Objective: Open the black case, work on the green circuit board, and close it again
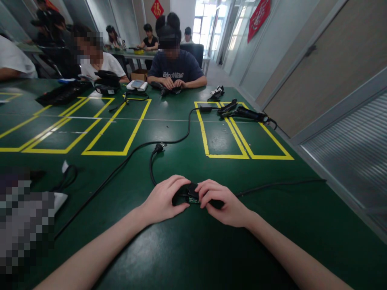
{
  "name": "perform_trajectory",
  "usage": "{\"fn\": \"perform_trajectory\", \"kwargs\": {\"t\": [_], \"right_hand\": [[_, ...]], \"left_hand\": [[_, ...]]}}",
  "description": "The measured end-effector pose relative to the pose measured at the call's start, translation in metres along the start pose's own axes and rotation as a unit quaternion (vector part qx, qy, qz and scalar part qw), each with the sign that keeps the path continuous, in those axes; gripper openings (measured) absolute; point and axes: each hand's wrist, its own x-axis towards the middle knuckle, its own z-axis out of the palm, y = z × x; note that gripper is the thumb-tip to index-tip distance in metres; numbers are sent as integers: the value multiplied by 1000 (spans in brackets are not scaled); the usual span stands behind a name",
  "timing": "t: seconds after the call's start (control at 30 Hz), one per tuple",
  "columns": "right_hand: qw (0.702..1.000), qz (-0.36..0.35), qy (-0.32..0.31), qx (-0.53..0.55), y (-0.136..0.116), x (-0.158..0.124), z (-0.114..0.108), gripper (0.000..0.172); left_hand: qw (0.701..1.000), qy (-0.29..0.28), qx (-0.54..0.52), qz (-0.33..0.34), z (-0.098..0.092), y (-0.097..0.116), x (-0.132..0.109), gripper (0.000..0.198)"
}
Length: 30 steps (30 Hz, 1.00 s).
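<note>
Between my hands on the green table lies a small black-cased device, with a strip of green circuit board showing along its near side. My left hand curves round its left end, thumb in front and fingers behind. From the right, my right hand grips the black casing with bent fingers, which hide much of it. A black cord with a plug runs out behind my left hand. Another black cable trails off to the right from behind my right hand.
Yellow tape rectangles mark the table. A long black cable crosses it from an inline box near black tools at the back right. Opposite sits a person handling dark parts. A blurred-out object lies at left.
</note>
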Motion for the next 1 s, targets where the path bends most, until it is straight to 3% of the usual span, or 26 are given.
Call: {"fn": "perform_trajectory", "kwargs": {"t": [0.17,0.3,0.43,0.6,0.8,1.0], "right_hand": [[998,-59,-10,-9,2,2,6,26],[998,-58,8,-36,1,2,9,27],[998,-52,17,-21,-2,3,13,28],[998,-50,-31,-33,0,5,13,31],[998,-57,-32,-12,-1,8,12,32],[992,-79,1,-96,3,7,11,29]], "left_hand": [[999,-44,-8,13,0,-4,0,57],[998,-44,-33,-24,-1,-5,-1,52],[997,-43,-50,-34,-1,-2,1,61],[998,-53,-29,-14,-1,1,5,38],[998,-42,-36,-16,-2,2,7,35],[996,-7,-37,-81,1,5,9,32]]}}
